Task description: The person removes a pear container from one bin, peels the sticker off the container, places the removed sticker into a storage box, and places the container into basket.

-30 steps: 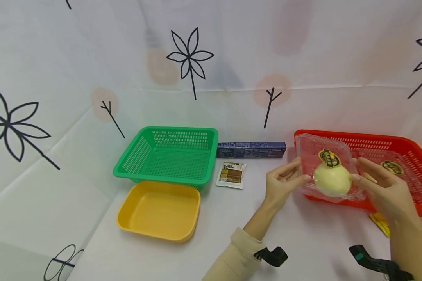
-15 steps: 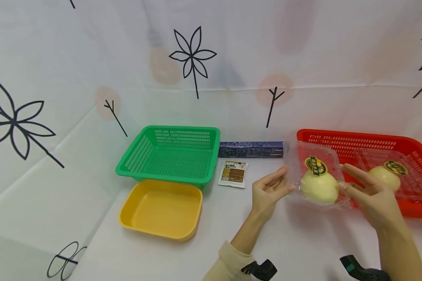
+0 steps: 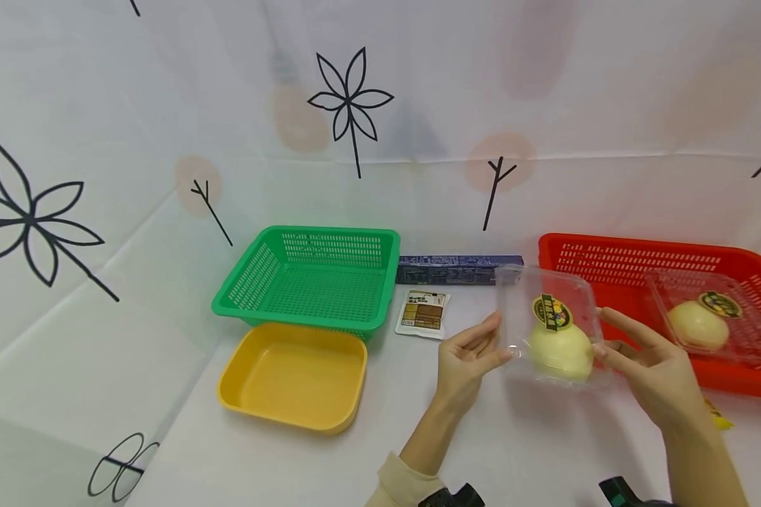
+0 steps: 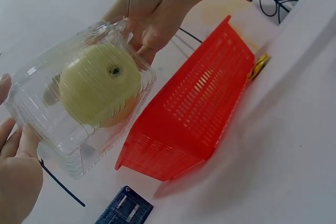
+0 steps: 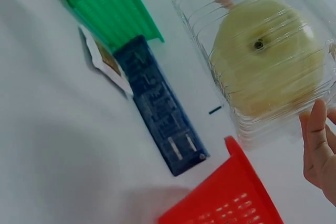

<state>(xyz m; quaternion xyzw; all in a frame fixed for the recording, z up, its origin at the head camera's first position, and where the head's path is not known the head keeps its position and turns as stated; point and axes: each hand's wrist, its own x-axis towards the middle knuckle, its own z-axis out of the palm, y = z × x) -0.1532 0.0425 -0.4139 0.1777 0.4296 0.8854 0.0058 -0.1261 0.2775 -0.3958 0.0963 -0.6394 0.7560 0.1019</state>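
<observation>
Both hands hold a clear plastic clamshell box (image 3: 514,303) tilted up above the table, in front of the red basket's left end. Inside it lies a round pale yellow-green fruit (image 3: 561,352), like an apple or pear; its dark dimpled end shows in the left wrist view. A yellow and black label (image 3: 552,313) sits on the lid. My left hand (image 3: 468,360) pinches the box's left side between thumb and fingers. On the opposite side my right hand (image 3: 650,370) grips the edge the same way. The lid appears closed.
The red basket (image 3: 583,243) holds another clear box with a similar fruit (image 3: 697,324). A yellow packet (image 3: 718,414) lies partly hidden near it. Further left are a dark blue box (image 3: 459,270), a small sachet (image 3: 422,314), a green basket (image 3: 390,282) and a yellow tray (image 3: 292,419).
Both hands have carried the box leftward and slightly down, away from over the red basket. The second fruit box in the basket is now more fully visible.
</observation>
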